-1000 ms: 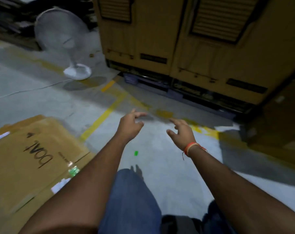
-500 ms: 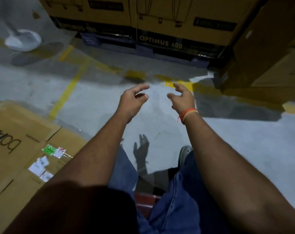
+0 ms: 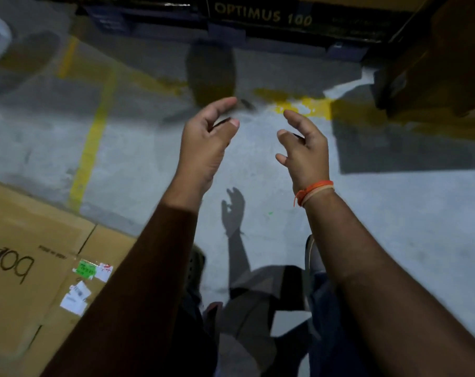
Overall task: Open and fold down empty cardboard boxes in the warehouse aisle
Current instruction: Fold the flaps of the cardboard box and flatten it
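Both the left hand (image 3: 206,144) and right hand (image 3: 305,148) hung empty with loosely curled fingers over the grey concrete floor (image 3: 394,227), the flattened brown cardboard box (image 3: 26,240) lying at left, so the next box probably wanted gripping by its flap edges.

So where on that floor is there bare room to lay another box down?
The widest free patch is the grey concrete floor right of the right hand, below the tall brown cardboard boxes. A narrower strip lies between the yellow painted line and the left hand. The lower left is crowded by the flattened brown cardboard box.
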